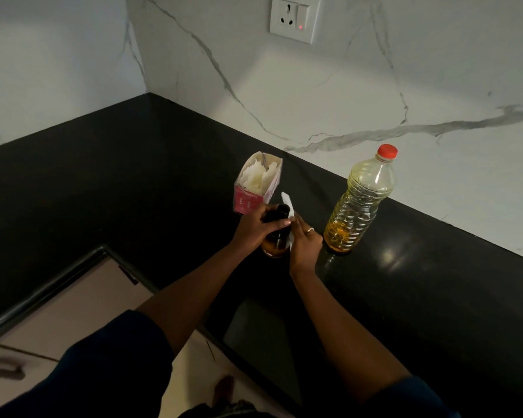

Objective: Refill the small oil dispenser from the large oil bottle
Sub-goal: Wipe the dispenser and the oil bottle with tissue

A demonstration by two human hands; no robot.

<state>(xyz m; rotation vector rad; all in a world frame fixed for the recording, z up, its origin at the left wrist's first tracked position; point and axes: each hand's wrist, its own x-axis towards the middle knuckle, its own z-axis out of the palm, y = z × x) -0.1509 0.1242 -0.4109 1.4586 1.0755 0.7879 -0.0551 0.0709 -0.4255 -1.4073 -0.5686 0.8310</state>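
Nearest us, two dark blue sleeves (109, 366) fill the bottom edge, with bare forearms reaching up and away from them. Head view only.

We note the left hand (252, 229) wrapped round the upper part of the small oil dispenser (273, 249), fingers curled across its dark top. The dispenser stands upright on the black countertop (133, 176), a band of amber showing below the hand, with some lettering too small to read.

We see the right hand (305, 245) against the dispenser's right side, a ring (310, 230) on one finger. A strip of white tissue (287, 202) runs between this hand and the dispenser, and its tip sticks up above the fingertips. The fingers lie fairly straight along it. The thumb is hidden, so we cannot tell whether the tissue is pinched or only pressed to the glass.

Just right of the right hand stands the large oil bottle (360, 203), upright, clear ribbed plastic, red cap (387, 152) on, yellow oil low in it. It is apart from both hands.

Behind the dispenser, a pink tissue box (248, 200) stands open, with white sheets showing at its top.

Marble-veined wall behind; a white socket (295, 18) with a small red light. Pale cabinet fronts (73, 303) at lower left.
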